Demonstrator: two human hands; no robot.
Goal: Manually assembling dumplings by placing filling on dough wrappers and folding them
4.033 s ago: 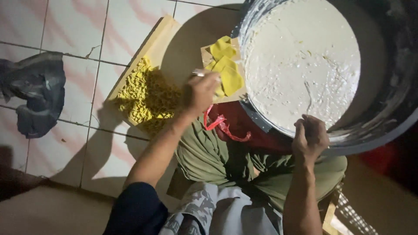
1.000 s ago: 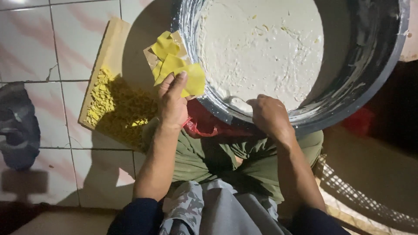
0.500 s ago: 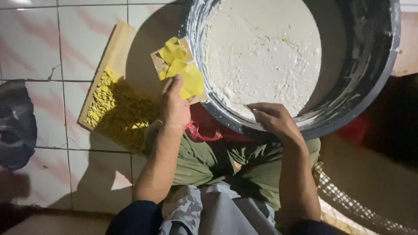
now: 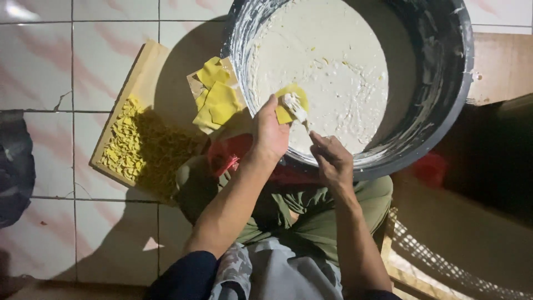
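The left hand (image 4: 270, 133) pinches a yellow wrapper (image 4: 290, 101) over the basin (image 4: 444, 111) of white filling (image 4: 327, 61), while the right hand (image 4: 332, 158), fingers closed on a thin stick (image 4: 302, 118), spreads a dab onto it. This looks like the filling step; folding the wrapper shut likely follows, calling for a steady pinch.

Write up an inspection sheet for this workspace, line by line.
Surface: tiled floor, pale with pink streaks.
Job's things: large dark basin of white batter; yellow sheet held over it, smeared white; stack of yellow sheets; wooden board with a heap of yellow pieces.
Clutter: dark cloth at the left edge; red item under the basin.
Grippers: left hand holds the sheet; right hand works a thin tool on it.
Cables: nothing seen.
Surroundings: dim; mesh at lower right.
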